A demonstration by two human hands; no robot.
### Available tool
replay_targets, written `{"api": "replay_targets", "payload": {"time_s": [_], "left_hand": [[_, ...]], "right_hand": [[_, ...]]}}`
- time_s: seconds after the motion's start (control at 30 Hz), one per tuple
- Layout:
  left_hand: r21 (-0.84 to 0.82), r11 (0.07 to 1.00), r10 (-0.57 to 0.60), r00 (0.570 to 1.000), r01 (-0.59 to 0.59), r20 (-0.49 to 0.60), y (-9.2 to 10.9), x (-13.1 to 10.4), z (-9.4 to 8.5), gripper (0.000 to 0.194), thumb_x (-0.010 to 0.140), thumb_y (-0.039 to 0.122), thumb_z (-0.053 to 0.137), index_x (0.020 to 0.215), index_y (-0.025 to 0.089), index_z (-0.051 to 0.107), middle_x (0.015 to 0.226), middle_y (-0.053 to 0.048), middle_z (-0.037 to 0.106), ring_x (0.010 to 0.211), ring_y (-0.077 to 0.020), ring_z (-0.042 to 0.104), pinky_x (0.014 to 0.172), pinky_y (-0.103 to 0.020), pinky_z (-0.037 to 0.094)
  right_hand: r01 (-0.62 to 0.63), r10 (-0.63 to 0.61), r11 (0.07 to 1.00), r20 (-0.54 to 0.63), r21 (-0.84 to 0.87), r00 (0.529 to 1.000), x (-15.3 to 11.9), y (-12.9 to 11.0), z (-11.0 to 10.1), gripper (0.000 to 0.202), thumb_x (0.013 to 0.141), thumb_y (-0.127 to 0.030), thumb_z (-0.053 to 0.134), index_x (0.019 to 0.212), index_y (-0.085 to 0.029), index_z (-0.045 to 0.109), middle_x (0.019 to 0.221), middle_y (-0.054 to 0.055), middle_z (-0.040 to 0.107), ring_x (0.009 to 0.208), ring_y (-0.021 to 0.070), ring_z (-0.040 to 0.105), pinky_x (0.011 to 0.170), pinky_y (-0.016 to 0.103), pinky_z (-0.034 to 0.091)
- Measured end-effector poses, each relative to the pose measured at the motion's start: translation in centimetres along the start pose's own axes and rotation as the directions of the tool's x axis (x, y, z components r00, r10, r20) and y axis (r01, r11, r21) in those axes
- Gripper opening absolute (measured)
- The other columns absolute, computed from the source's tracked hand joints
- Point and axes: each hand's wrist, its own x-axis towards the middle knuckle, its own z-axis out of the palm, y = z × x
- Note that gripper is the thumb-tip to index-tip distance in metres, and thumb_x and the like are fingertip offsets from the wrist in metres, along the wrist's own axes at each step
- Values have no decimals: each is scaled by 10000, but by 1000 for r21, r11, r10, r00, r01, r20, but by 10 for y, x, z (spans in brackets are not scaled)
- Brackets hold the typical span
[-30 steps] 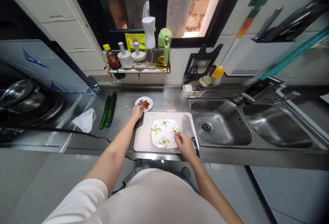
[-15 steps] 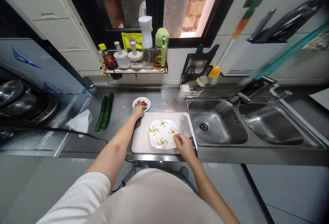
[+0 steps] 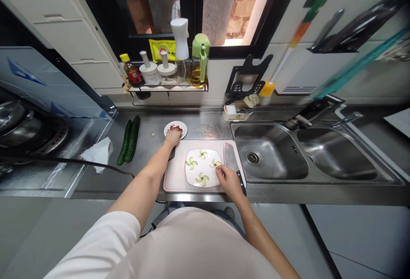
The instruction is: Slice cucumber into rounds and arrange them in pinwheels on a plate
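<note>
My left hand (image 3: 173, 136) reaches over a small white plate (image 3: 166, 131) of chopped red bits (image 3: 176, 127). Its fingers are bent together at the bits; whether they pinch any is hidden. My right hand (image 3: 228, 180) is at the right edge of a larger white plate (image 3: 203, 167), thumb and fingertips drawn together; anything between them is too small to make out. On that plate, thin green-edged slices form several pinwheel shapes, such as the front one (image 3: 202, 179). Under it lies a pale cutting board (image 3: 175, 180), with a black-handled knife (image 3: 229, 155) along its right side.
Two cucumbers (image 3: 131, 142) lie left on the steel counter, near a crumpled white cloth (image 3: 98, 153). A double sink (image 3: 272, 155) is at the right. Behind, a wall rack (image 3: 179, 87) carries bottles and jars. A small utensil holder (image 3: 237, 116) stands behind the board.
My left hand has shifted slightly, its fingers now deeper over the red bits. My right hand stays by the larger plate's edge. The view has tilted a little.
</note>
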Motion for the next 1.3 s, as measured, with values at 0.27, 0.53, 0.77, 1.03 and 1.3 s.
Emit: {"api": "replay_targets", "payload": {"time_s": [0.27,0.53,0.77,1.03,1.3], "left_hand": [[-174,982,-89,989,68,-119,-7,-3,6,219,841,182,503,963,192,684,1109,-130,634,1017,-262,590,913,-387,413],[-966,231,-591,805,119,-42,2,5,17,162,719,309,656,780,160,644,677,-16,638,627,-130,576,636,-232,456],[-996,12,-639,767,86,58,5,-3,12,157,681,251,676,775,137,623,558,16,571,520,-93,532,561,-213,443],[-991,-109,-631,764,83,133,8,-24,-4,158,678,177,695,819,130,643,616,8,605,459,-45,456,473,-170,348],[-911,-406,-382,891,77,246,49,-61,-18,337,628,246,783,927,170,647,709,14,601,457,-21,433,390,-142,169]], "right_hand": [[19,-19,999,-11,26,1000,1,1,0,250,881,-322,417,838,-193,627,735,40,628,723,186,568,667,273,392],[35,-35,998,-7,57,999,4,2,6,237,879,-320,425,832,-197,623,724,39,625,729,191,578,681,280,401],[38,-38,997,-6,71,999,7,4,9,224,876,-317,433,848,-202,623,776,46,653,719,185,572,682,284,401],[43,-43,995,-9,87,999,10,-1,11,211,865,-306,448,832,-209,632,762,35,653,702,181,570,679,285,404],[86,-83,986,-21,146,996,31,-20,9,198,854,-314,470,823,-216,639,749,32,644,742,185,576,684,277,411]]}}
